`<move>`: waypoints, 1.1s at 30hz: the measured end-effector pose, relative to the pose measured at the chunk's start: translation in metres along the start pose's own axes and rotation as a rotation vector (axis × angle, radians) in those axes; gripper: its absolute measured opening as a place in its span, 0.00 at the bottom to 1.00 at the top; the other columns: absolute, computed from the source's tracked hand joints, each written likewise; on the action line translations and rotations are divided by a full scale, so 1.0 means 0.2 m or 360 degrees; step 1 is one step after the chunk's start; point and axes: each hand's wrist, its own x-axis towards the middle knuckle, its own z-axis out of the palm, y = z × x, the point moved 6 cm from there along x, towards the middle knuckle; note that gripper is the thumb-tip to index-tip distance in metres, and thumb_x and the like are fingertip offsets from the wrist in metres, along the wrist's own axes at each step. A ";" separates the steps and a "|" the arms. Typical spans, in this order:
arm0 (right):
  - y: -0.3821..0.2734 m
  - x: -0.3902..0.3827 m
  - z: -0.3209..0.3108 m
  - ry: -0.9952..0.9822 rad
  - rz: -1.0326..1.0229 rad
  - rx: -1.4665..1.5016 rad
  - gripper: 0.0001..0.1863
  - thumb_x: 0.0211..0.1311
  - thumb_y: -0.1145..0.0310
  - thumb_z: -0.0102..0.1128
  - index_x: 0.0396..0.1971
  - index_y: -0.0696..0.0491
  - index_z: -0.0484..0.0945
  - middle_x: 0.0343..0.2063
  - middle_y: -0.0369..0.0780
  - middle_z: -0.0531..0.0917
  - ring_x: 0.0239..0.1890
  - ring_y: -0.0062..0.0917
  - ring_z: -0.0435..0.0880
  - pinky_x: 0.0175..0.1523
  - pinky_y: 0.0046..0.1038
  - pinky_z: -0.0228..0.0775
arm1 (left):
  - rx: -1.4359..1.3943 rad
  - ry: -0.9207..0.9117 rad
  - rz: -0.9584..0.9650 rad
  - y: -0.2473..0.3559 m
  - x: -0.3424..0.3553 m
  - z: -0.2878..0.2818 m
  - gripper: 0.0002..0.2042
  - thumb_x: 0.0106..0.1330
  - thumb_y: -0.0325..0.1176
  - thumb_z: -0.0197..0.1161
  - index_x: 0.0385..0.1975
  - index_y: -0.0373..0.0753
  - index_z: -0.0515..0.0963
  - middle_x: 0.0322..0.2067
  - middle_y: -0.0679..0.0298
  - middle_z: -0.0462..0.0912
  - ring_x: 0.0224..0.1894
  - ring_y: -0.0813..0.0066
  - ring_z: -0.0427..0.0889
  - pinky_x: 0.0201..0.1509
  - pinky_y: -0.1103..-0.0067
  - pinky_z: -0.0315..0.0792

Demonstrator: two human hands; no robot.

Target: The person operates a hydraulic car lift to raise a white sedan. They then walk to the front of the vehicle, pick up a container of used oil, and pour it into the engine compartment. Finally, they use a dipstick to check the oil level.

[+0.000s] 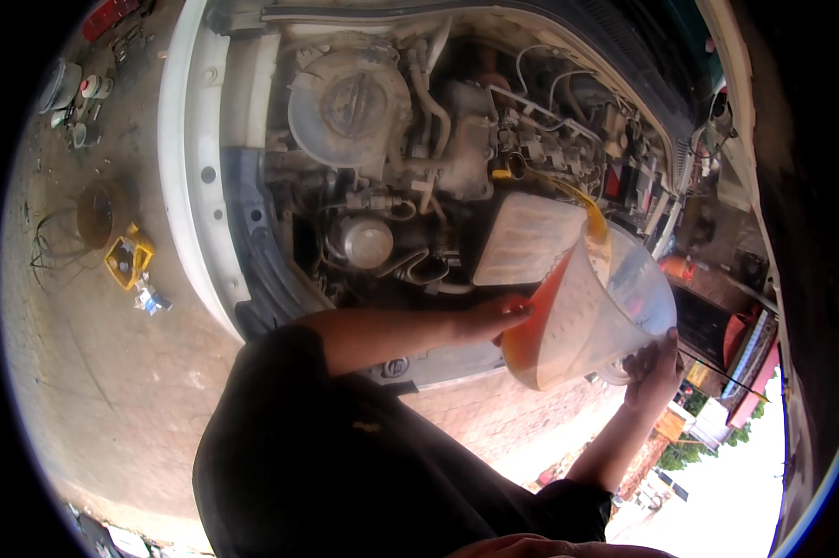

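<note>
Both hands hold a large translucent plastic measuring jug (pixel 582 321), tilted over the engine bay. My left hand (pixel 495 318) is closed on its lower end, where orange-red liquid shows through the wall. My right hand (pixel 656 370) grips the other side near the wide rim; its fingers are partly hidden behind the jug. Amber liquid (pixel 594 216) runs from the jug's lip toward a round dark opening (pixel 516 164) in the engine. A small yellow piece sits beside that opening. A pale ribbed engine cover (pixel 529 239) lies just left of the jug.
Around the jug are a large round dusty housing (pixel 350 100), a round-capped reservoir (pixel 366 242), hoses and wiring. The white car body edge (pixel 185 167) curves along the left. A yellow container (pixel 129 258), bottles and loose parts lie on the floor beyond it.
</note>
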 end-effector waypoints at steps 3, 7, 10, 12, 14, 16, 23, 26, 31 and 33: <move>0.01 0.00 -0.01 0.0011 0.0003 0.0009 0.23 0.68 0.58 0.56 0.14 0.49 0.65 0.07 0.30 0.60 0.07 0.13 0.54 0.12 0.20 0.44 | -0.0016 -0.0001 0.0007 0.01 -0.01 0.01 0.30 0.72 0.58 0.44 0.65 0.43 0.57 0.45 0.66 0.74 0.35 0.82 0.72 0.43 0.80 0.72; 0.00 0.00 0.00 -0.0003 0.0006 0.0016 0.23 0.69 0.59 0.55 0.13 0.49 0.64 0.07 0.30 0.60 0.07 0.13 0.54 0.12 0.20 0.44 | -0.0047 0.0012 0.0022 0.01 -0.01 0.01 0.30 0.72 0.58 0.44 0.65 0.43 0.57 0.46 0.67 0.73 0.35 0.82 0.72 0.43 0.80 0.72; 0.00 0.01 -0.01 -0.0005 0.0009 0.0016 0.24 0.69 0.59 0.55 0.13 0.48 0.64 0.07 0.30 0.60 0.07 0.13 0.54 0.12 0.20 0.43 | -0.0036 -0.0006 0.0014 0.02 -0.02 0.02 0.31 0.72 0.58 0.44 0.65 0.43 0.56 0.46 0.66 0.73 0.36 0.82 0.72 0.43 0.80 0.72; -0.01 0.00 -0.01 -0.0009 0.0007 0.0003 0.24 0.69 0.58 0.55 0.12 0.48 0.64 0.07 0.30 0.60 0.07 0.13 0.54 0.12 0.20 0.43 | -0.0041 -0.0016 0.0021 0.03 -0.02 0.02 0.31 0.71 0.59 0.44 0.65 0.43 0.56 0.46 0.66 0.73 0.36 0.82 0.72 0.43 0.80 0.72; -0.01 0.00 0.00 -0.0014 0.0004 -0.0005 0.24 0.69 0.58 0.56 0.12 0.48 0.64 0.07 0.30 0.60 0.07 0.13 0.54 0.12 0.20 0.43 | -0.0034 -0.0020 0.0019 0.04 -0.03 0.02 0.31 0.71 0.59 0.44 0.65 0.43 0.56 0.46 0.66 0.73 0.36 0.82 0.73 0.43 0.80 0.72; -0.01 0.00 0.00 -0.0024 -0.0003 -0.0012 0.24 0.68 0.58 0.56 0.13 0.49 0.64 0.07 0.30 0.60 0.07 0.13 0.53 0.12 0.20 0.43 | -0.0019 -0.0016 0.0013 0.04 -0.03 0.02 0.31 0.71 0.59 0.44 0.65 0.43 0.56 0.46 0.66 0.73 0.37 0.82 0.73 0.43 0.80 0.72; -0.01 0.01 -0.01 -0.0020 -0.0002 -0.0008 0.23 0.68 0.58 0.56 0.13 0.49 0.65 0.07 0.30 0.60 0.07 0.13 0.53 0.13 0.20 0.43 | -0.0031 -0.0007 0.0031 0.03 -0.01 0.02 0.31 0.71 0.59 0.44 0.65 0.43 0.56 0.46 0.66 0.74 0.37 0.82 0.73 0.44 0.80 0.73; -0.01 0.01 -0.01 -0.0050 -0.0005 -0.0009 0.23 0.68 0.58 0.56 0.13 0.49 0.65 0.07 0.30 0.60 0.07 0.13 0.53 0.12 0.20 0.43 | -0.0047 -0.0009 0.0025 0.02 -0.01 0.02 0.31 0.71 0.59 0.43 0.65 0.42 0.57 0.46 0.66 0.74 0.37 0.82 0.74 0.44 0.80 0.73; -0.01 0.01 -0.01 -0.0036 -0.0002 -0.0015 0.23 0.68 0.58 0.56 0.14 0.50 0.65 0.07 0.30 0.60 0.08 0.13 0.54 0.12 0.20 0.44 | -0.0029 -0.0017 -0.0004 0.01 -0.01 0.02 0.31 0.72 0.58 0.43 0.65 0.42 0.57 0.47 0.65 0.74 0.37 0.81 0.74 0.44 0.79 0.73; -0.01 0.01 -0.01 -0.0024 0.0012 -0.0012 0.23 0.68 0.58 0.56 0.14 0.50 0.65 0.07 0.30 0.60 0.08 0.13 0.54 0.12 0.20 0.44 | -0.0030 -0.0024 0.0003 0.00 0.01 0.02 0.31 0.72 0.58 0.43 0.65 0.41 0.56 0.47 0.65 0.74 0.38 0.81 0.74 0.44 0.79 0.73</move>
